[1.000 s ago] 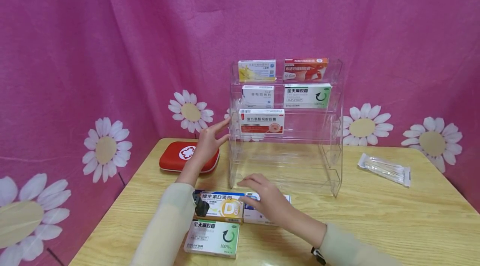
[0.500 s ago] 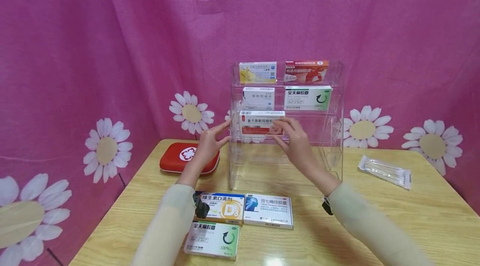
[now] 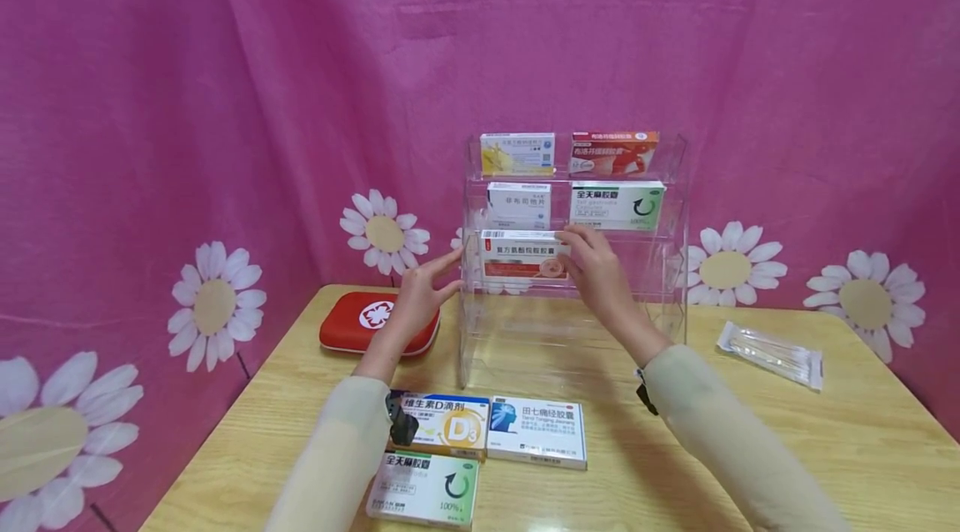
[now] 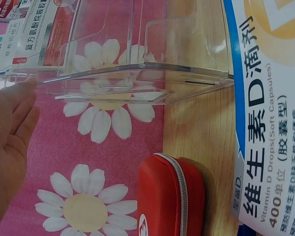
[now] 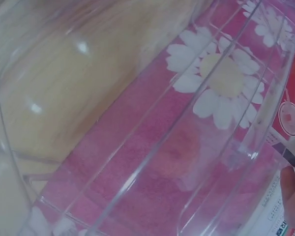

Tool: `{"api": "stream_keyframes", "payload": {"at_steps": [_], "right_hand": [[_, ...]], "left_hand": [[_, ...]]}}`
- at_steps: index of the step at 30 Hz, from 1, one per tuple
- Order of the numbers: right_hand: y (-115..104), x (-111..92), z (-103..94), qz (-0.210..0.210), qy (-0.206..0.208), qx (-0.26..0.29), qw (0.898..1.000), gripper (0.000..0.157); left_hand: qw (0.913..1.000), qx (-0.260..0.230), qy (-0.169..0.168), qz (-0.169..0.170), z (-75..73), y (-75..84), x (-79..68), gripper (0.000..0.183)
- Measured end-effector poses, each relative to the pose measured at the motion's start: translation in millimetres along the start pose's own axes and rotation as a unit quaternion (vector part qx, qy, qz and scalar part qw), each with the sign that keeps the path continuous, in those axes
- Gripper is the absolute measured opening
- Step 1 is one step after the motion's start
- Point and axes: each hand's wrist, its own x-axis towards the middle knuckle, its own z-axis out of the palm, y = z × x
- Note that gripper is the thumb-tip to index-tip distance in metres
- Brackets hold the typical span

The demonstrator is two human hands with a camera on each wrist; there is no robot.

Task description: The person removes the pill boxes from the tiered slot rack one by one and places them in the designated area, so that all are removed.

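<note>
Clear rack (image 3: 525, 315), both hands raised to its third tier.
Left hand (image 3: 420, 290) outside the rack's left wall, fingers extended, tips touching the panel, thumb apart from them. Right hand (image 3: 600, 273) in front of the rack, fingers above thumb, pinching the right end of the red-and-white box (image 3: 521, 257), which sits in the rack's third tier down, near its left wall.

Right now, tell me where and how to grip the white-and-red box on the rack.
Probably best to pinch the box at its right end, coming from the front right: it stands face-out with no neighbouring box there, while the rack's left side panel crowds its other end.
</note>
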Motion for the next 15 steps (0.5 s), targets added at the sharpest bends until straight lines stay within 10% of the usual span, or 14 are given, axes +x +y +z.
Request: {"api": "stream_keyframes", "payload": {"at_steps": [15], "right_hand": [[2.9,-1.3,-6.3,-0.048,0.062,0.032,0.996,0.025]], "left_hand": [[0.9998,-0.002,0.009,0.018,0.6,-1.9,-0.3,0.054]]}}
